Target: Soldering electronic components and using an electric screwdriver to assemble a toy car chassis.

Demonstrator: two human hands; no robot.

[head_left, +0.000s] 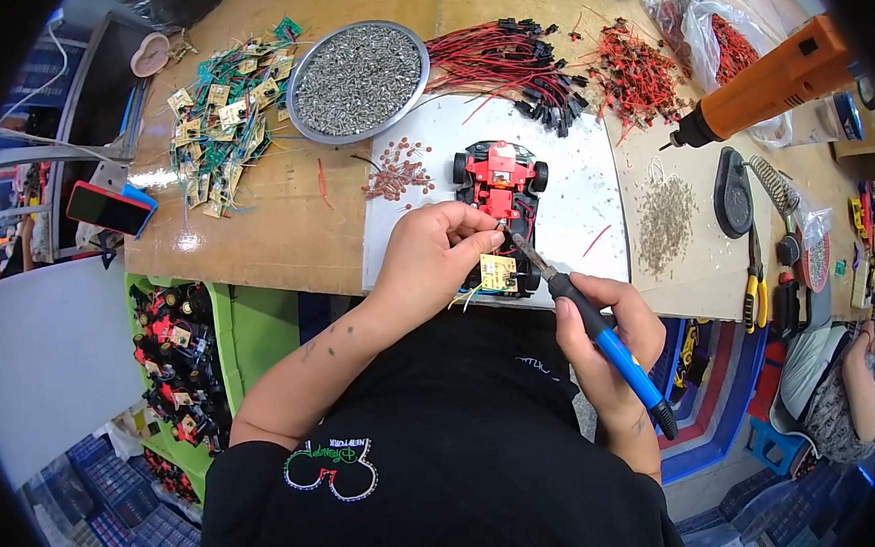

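A red and black toy car chassis (pixel 502 174) lies on a white board (pixel 584 204) in front of me. My right hand (pixel 611 333) grips a blue soldering iron (pixel 607 338), its tip slanting up and left to the chassis. Close by the tip, my left hand (pixel 441 248) pinches at the chassis with thumb and forefinger; whatever sits between the fingertips is too small to make out. A small tan circuit board (pixel 499 272) with yellow and green wires rests at the near end of the car, just below my left fingertips.
Tan circuit boards with green wires (pixel 218 126), a round tray of small metal parts (pixel 358 80) and red-black wire connectors (pixel 520 63) line the back. An orange electric screwdriver (pixel 772 83) juts in from the right. Pliers (pixel 754 289) lie near an iron stand's spring (pixel 773 185). Crates (pixel 226 332) flank me below.
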